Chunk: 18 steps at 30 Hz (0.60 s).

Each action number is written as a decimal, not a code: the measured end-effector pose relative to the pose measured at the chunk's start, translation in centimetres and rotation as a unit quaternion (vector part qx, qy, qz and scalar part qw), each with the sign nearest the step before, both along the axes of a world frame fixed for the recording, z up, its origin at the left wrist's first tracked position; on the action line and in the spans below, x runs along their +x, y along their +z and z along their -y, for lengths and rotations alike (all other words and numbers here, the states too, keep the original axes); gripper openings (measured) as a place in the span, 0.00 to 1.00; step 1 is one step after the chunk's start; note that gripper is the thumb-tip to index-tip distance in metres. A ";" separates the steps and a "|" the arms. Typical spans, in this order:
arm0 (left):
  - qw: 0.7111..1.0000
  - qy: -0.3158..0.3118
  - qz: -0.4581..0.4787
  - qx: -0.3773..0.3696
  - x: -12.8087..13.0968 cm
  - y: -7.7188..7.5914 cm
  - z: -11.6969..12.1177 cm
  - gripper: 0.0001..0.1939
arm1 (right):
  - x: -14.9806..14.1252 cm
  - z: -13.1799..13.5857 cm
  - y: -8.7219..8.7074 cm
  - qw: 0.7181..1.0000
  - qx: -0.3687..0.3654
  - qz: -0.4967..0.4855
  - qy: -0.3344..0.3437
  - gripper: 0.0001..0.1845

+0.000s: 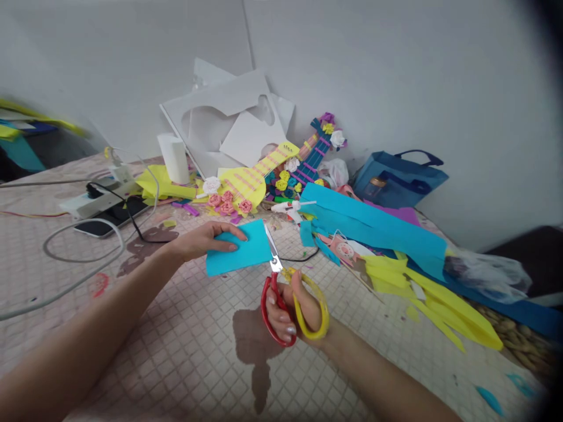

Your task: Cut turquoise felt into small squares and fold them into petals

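A piece of bright blue paper (241, 252) is pinched at its left side by my left hand (209, 239), thumb and fingers closed over it. My right hand (290, 308) grips a pair of scissors (275, 265) by their red and yellow handles, fingers through the loops. The blades point up and away, right at the paper's right edge. Whether they touch the paper, I cannot tell. Behind the paper lie a yellow paper guitar (250, 176) trimmed with paper flowers and a white glue gun (290, 207).
Long blue paper strips (373, 220) and yellow crepe paper (431, 293) spread along the right. On the left are a power strip (99, 199), a phone (112, 217) and looping cables. White boards (220, 117) lean on the wall near a blue bag (396, 179).
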<state>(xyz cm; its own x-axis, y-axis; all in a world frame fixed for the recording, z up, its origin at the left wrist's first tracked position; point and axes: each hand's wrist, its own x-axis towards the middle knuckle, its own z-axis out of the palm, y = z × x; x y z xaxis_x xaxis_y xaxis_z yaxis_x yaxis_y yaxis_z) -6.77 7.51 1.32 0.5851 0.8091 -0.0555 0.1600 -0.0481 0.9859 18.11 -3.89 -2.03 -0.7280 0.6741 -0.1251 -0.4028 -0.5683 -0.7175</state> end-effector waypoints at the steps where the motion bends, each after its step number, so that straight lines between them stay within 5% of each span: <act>1: 1.000 0.003 0.000 -0.001 0.0 0.1 0.1 0.14 | 0.0 0.0 -0.1 1.000 -0.001 0.000 -0.001 0.34; 18: 0.999 -0.011 -0.017 0.029 0.7 0.2 0.4 0.14 | 0.0 0.0 -0.4 1.000 0.007 -0.008 -0.004 0.36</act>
<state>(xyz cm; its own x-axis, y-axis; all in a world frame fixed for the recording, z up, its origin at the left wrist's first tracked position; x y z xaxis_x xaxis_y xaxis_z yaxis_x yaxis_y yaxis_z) -6.12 7.15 1.53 0.6010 0.7987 -0.0290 0.1916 -0.1088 0.9754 18.11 -3.91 -2.40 -0.7244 0.6813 -0.1049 -0.4184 -0.5556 -0.7185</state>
